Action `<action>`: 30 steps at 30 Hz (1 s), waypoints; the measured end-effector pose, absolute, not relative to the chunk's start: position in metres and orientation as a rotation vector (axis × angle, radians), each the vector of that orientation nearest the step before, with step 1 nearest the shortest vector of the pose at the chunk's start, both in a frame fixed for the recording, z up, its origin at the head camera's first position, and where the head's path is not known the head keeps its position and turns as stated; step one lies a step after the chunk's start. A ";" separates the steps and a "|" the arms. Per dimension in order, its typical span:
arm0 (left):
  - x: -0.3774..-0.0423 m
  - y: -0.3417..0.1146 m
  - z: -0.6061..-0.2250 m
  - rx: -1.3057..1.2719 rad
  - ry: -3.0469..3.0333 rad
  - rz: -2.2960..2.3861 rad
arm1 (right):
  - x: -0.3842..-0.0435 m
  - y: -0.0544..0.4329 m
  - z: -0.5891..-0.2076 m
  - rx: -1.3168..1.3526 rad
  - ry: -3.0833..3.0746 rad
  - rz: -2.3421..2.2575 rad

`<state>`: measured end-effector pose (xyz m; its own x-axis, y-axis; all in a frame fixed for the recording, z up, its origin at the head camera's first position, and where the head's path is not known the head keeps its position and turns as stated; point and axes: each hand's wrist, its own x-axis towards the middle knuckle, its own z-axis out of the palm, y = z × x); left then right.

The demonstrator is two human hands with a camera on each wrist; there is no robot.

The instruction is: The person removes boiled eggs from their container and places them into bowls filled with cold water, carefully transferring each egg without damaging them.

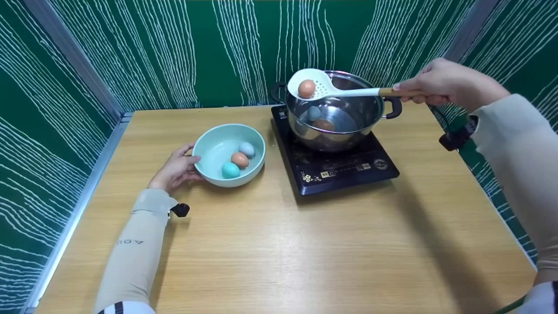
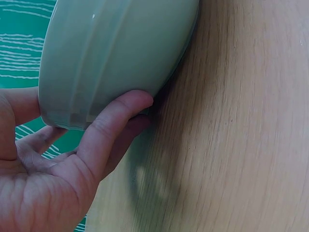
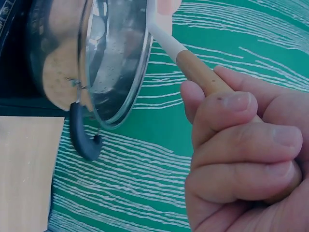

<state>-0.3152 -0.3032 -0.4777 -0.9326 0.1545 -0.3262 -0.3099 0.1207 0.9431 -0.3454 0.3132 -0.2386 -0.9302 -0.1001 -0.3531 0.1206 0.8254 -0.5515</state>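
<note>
My left hand (image 1: 178, 169) pinches the left bowl (image 1: 213, 150), three eggs (image 1: 239, 160) inside | My right hand (image 1: 444, 85) grips the spoon (image 1: 357, 92), one brown egg (image 1: 306, 88) in it, over the right pot (image 1: 329, 141) | Pot: two eggs (image 1: 323, 125)

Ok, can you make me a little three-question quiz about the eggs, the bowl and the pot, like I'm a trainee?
1. How many oval, coloured eggs lie in the round, pale-green bowl?
2. True or false: a brown, oval egg rests on the white slotted spoon with the brown handle.
3. What does the round, shiny metal pot stand on?

Key: 1. Three. 2. True. 3. The flat black cooktop.
</note>
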 end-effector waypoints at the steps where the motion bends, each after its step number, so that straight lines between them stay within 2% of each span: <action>1: -0.315 -0.303 -0.478 -0.153 2.061 1.870 | -0.346 0.310 -0.237 0.015 2.642 -0.842; 17: -0.317 -0.303 -0.479 -0.167 2.051 1.889 | -0.345 0.255 -0.230 -0.091 2.648 -0.872; 30: -0.318 -0.302 -0.478 -0.144 2.050 1.893 | -0.340 0.216 -0.252 -0.197 2.565 -0.863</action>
<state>-0.3176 -0.3023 -0.4778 -0.9352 0.1575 -0.3172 -0.3037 0.1041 0.9471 -0.3402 0.2158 -0.2518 -0.8995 -0.2633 -0.3487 0.0011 0.7966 -0.6045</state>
